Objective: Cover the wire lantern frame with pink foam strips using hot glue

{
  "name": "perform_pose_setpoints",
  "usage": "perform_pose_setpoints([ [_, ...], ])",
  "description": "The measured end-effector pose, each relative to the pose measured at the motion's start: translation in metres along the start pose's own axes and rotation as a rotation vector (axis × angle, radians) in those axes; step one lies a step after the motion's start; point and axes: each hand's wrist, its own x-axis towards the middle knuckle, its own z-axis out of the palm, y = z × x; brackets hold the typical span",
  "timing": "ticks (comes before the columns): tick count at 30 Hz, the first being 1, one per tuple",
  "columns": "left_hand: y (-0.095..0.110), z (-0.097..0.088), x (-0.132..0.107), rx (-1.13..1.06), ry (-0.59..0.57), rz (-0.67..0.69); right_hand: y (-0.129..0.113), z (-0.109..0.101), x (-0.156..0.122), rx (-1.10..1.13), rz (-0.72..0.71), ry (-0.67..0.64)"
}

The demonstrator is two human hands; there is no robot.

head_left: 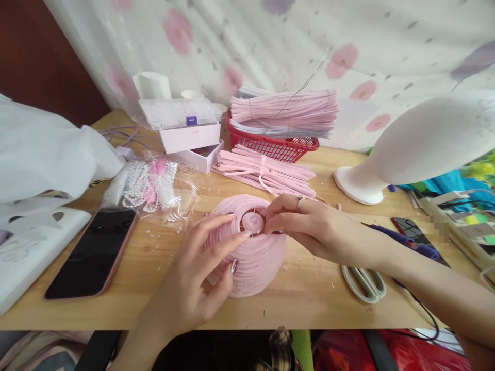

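Observation:
A pink ribbed dome (257, 260), built from coiled pink strips, lies on the wooden table (154, 257) in front of me. My left hand (201, 273) cups its left side, fingers curled and fingertips pressed on the ribs near the top. My right hand (309, 226), with a ring on one finger, pinches the small coiled centre (253, 221) at the top of the dome. Loose pink strips (266, 170) lie just behind it.
A red basket (278, 147) holds bundled pink strips at the back. A phone (93, 252) and a bag of pearl beads (149, 185) lie left. Scissors (363, 283), a glue gun (402, 242) and a white foam head form (417, 144) sit right. Small boxes (185, 131) stand behind.

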Motion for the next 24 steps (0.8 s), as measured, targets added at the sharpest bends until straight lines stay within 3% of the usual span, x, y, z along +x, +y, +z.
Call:
perform_pose_setpoints([
  [6,0.010,-0.001,0.000,0.004,-0.011,-0.088,0.009,-0.003,0.004,0.061,-0.096,0.017],
  [9,0.014,-0.001,0.006,-0.015,0.042,-0.148,0.009,-0.006,0.006,0.146,-0.088,0.016],
  [12,0.014,0.000,0.014,0.026,0.115,-0.124,0.010,-0.008,0.007,0.184,-0.073,0.011],
  [17,0.012,0.001,0.018,0.093,0.168,-0.042,0.013,-0.007,0.006,0.072,-0.088,0.011],
  [21,0.013,0.001,0.015,0.107,0.251,-0.065,0.009,-0.008,0.006,-0.064,-0.148,0.031],
  [24,0.014,0.001,0.013,0.121,0.248,-0.069,0.004,-0.010,0.007,-0.163,-0.149,0.054],
])
